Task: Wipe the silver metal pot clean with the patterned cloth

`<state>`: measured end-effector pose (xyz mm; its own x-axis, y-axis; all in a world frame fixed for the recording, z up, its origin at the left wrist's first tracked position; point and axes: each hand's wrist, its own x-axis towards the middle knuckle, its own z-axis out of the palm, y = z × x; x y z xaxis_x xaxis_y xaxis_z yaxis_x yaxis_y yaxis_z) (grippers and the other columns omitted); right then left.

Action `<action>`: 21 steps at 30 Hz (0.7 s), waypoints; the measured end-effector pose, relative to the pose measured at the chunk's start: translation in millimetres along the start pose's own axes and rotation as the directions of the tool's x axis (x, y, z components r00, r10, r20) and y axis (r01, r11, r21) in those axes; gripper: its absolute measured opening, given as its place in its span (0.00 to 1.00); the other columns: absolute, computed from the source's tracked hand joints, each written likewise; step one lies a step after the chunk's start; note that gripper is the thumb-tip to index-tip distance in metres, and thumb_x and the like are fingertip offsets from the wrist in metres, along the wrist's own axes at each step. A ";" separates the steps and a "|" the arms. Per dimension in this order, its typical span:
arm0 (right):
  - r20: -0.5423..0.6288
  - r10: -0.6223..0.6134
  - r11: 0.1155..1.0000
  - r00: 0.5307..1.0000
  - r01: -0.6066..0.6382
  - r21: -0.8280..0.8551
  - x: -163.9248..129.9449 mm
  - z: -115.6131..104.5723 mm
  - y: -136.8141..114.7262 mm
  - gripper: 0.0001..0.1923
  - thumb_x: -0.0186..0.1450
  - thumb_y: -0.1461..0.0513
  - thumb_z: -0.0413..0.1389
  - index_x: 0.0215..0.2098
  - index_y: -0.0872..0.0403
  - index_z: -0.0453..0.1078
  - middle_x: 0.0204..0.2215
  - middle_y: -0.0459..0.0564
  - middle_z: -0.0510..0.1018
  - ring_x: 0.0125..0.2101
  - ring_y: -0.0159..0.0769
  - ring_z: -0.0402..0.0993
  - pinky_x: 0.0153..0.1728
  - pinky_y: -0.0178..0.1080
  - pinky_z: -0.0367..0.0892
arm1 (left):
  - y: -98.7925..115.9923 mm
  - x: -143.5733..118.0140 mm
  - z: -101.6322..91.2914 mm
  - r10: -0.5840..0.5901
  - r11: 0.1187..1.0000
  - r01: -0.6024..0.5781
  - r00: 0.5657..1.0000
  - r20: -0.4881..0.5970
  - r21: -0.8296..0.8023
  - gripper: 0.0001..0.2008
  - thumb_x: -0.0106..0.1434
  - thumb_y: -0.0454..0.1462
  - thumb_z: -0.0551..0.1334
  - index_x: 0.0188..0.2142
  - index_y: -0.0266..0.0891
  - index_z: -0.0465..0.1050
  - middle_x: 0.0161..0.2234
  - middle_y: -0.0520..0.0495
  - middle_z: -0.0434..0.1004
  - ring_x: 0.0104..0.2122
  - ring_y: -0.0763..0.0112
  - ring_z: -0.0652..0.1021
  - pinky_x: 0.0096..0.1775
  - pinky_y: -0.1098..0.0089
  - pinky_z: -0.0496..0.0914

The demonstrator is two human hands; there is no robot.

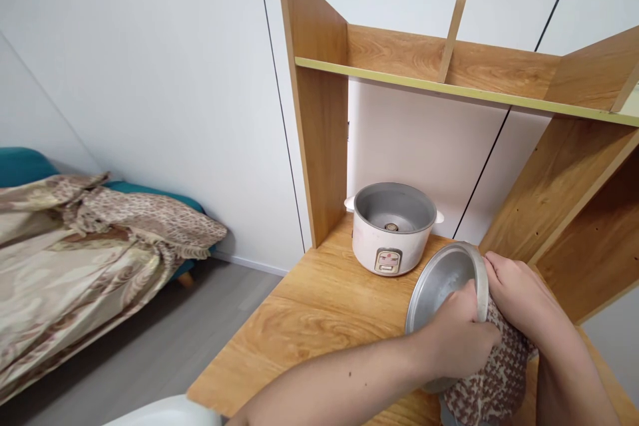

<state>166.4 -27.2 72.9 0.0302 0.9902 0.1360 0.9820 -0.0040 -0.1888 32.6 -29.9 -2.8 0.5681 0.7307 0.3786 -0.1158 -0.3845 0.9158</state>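
Landmark: rice cooker base [392, 229], white body, stands on the wooden tabletop [319, 299] near its rear edge, under the shelf.

1. Rice cooker base. Lid off and inner pot out; the grey well with its central heating knob is exposed. Control panel faces the viewer. A small label sits on the panel, but the writing is too small to read.

2. Aluminium inner pot [444, 286]. In front of and to the right of the cooker, near it, lifted and tilted so the mouth faces left and toward the viewer. The tilt appears to give access to the outer wall and bottom.

3. Left hand [462, 336]. Fingers closed on the pot's rim, thumb side inside the mouth; it steadies the pot.

4. Right hand [522, 299]. Clamped over the rim from the far right, pressing a patterned brown-and-white cloth [494, 379] against the pot's outside, apparently for wiping.

5. Wooden shelf unit [449, 73]. Rises behind and above the cooker, with upright dividers.

6. Sofa [30, 166], teal, far left of the cooker on the floor, covered by a patterned blanket [90, 246].

No brand names legible anywhere.
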 end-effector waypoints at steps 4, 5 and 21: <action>0.044 -0.009 1.000 0.999 0.009 -0.008 -5.0 -4.0 -0.6 0.23 0.71 0.55 0.35 0.26 0.50 0.66 0.25 0.51 0.78 0.25 0.38 0.71 0.27 0.36 0.56 | 10.0 -0.4 1.2 -0.066 0.998 0.066 0.998 -0.001 -0.011 0.25 0.52 0.30 0.57 0.52 0.40 0.67 0.47 0.44 0.75 0.48 0.56 0.74 0.52 0.54 0.68; 0.054 -0.014 1.000 0.998 0.015 -0.011 -6.5 -4.7 -1.4 0.23 0.71 0.55 0.35 0.27 0.50 0.67 0.25 0.51 0.77 0.26 0.39 0.72 0.27 0.36 0.57 | 12.0 -0.1 1.2 -0.066 0.998 0.066 0.998 -0.006 -0.021 0.25 0.52 0.30 0.57 0.51 0.40 0.67 0.47 0.44 0.75 0.49 0.56 0.74 0.52 0.55 0.67; 0.130 -0.091 0.995 0.987 0.084 0.060 -28.9 3.4 0.3 0.17 0.69 0.58 0.39 0.31 0.50 0.67 0.25 0.49 0.76 0.24 0.36 0.70 0.25 0.37 0.57 | 6.2 3.7 -3.2 -0.056 0.998 0.055 0.998 -0.030 -0.031 0.19 0.54 0.30 0.56 0.46 0.38 0.69 0.40 0.46 0.74 0.43 0.62 0.73 0.48 0.58 0.68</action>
<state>165.2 -55.4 65.5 -0.0842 0.9961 0.0247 0.9681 0.0877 -0.2345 31.4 -27.8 4.7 0.5489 0.7678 0.3304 -0.1096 -0.3257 0.9391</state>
